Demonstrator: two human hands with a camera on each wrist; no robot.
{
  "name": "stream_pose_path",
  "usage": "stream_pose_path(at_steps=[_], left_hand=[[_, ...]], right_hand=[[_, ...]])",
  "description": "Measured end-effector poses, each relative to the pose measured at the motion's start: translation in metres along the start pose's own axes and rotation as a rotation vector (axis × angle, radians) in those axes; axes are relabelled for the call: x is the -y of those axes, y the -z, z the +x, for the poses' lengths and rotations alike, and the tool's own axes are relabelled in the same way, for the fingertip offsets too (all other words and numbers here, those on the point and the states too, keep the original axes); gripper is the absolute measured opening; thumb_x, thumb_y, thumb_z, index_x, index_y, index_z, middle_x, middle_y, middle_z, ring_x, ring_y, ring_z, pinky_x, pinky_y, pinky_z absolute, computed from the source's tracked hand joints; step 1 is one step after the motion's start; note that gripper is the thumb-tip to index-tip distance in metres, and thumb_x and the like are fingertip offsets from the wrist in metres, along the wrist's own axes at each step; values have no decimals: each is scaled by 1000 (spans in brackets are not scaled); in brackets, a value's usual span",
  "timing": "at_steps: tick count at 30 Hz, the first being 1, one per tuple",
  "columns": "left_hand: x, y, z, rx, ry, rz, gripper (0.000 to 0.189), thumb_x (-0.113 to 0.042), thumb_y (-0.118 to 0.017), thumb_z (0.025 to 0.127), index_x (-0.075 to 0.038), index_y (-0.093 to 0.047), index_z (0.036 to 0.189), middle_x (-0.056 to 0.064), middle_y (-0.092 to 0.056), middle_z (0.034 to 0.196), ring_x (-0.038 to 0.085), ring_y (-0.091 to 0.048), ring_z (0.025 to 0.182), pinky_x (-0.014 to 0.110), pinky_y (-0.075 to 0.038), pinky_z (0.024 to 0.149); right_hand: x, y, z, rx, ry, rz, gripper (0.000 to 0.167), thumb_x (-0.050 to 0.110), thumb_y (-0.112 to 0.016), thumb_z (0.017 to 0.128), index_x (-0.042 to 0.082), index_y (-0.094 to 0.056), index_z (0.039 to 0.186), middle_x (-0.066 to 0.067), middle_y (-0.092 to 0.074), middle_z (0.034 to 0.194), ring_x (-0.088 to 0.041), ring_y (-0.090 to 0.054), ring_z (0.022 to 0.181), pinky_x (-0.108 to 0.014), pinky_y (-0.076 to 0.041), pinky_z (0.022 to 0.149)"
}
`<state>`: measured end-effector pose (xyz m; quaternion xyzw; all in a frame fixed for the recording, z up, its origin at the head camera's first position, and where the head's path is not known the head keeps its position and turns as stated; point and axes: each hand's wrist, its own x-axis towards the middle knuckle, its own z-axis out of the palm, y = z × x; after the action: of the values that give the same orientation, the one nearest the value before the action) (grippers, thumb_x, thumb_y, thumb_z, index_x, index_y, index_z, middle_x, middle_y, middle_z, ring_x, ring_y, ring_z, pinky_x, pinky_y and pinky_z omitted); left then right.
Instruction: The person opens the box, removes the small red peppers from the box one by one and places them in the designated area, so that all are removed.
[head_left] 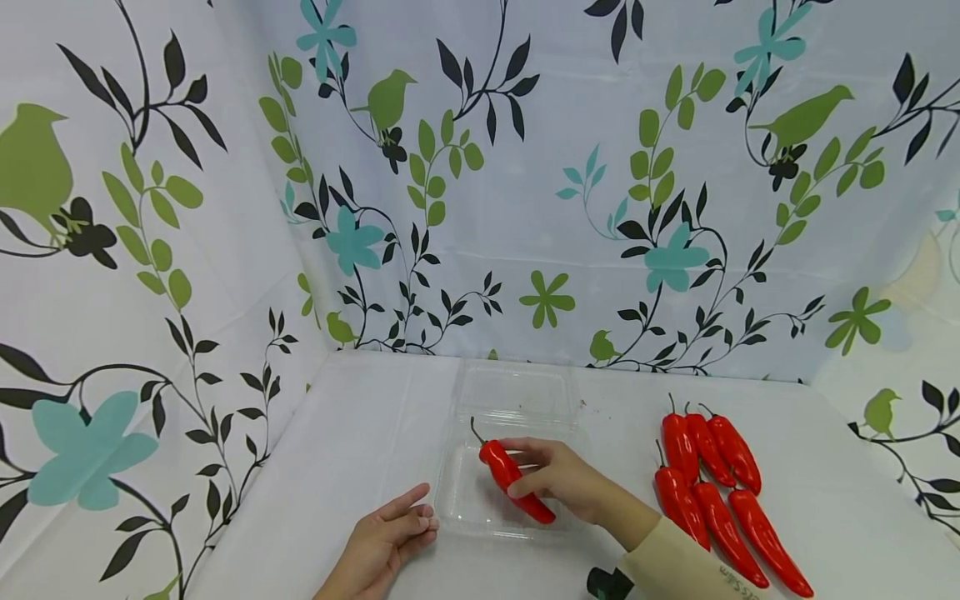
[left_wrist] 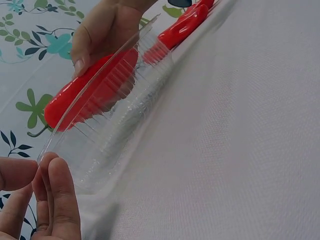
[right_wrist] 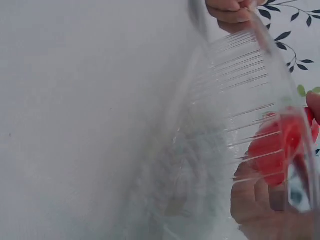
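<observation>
My right hand [head_left: 561, 482] grips a red chili pepper [head_left: 501, 467] over the clear plastic container [head_left: 459, 504]. The pepper slants, its dark stem pointing to the far left. In the left wrist view the same pepper [left_wrist: 75, 95] shows partly through the ribbed clear wall, close inside the container. At the container's near left side, my left hand [head_left: 384, 540] pinches the rim between thumb and fingers [left_wrist: 62, 185]. The right wrist view is blurred, with the pepper [right_wrist: 272, 150] and right-hand fingers seen through the plastic.
Several red chili peppers [head_left: 767, 533] lie in two rows on the white tabletop [head_left: 352, 433] to the right. The container's clear lid [head_left: 513, 390] lies folded back toward the far side. A patterned curtain [head_left: 480, 183] rises behind the table and at both sides.
</observation>
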<state>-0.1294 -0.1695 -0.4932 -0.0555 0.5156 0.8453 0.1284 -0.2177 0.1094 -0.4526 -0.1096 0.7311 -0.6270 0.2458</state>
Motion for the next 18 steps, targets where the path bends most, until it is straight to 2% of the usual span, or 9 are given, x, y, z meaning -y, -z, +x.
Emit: stream_pose_path(at_steps=[8,18], left_hand=[[1,1,0,-10,8,-6,68,4,-67,92,13,-33,151,12,-61,107,19,-69,97,32,-57,93],[-1,2,-2,30,4,-24,65,5,-64,94,11,-33,152,10,-62,108,19,-68,99,31,-55,96]], right_hand=[[10,6,-12,66,-4,156,68,8,-75,85,8,-49,148,-15,-55,139,-33,-53,122,-48,-56,93],[28,26,-46,103,5,388,70,8,-65,92,7,-34,155,-16,-45,148,-34,-45,130,-48,-52,101]])
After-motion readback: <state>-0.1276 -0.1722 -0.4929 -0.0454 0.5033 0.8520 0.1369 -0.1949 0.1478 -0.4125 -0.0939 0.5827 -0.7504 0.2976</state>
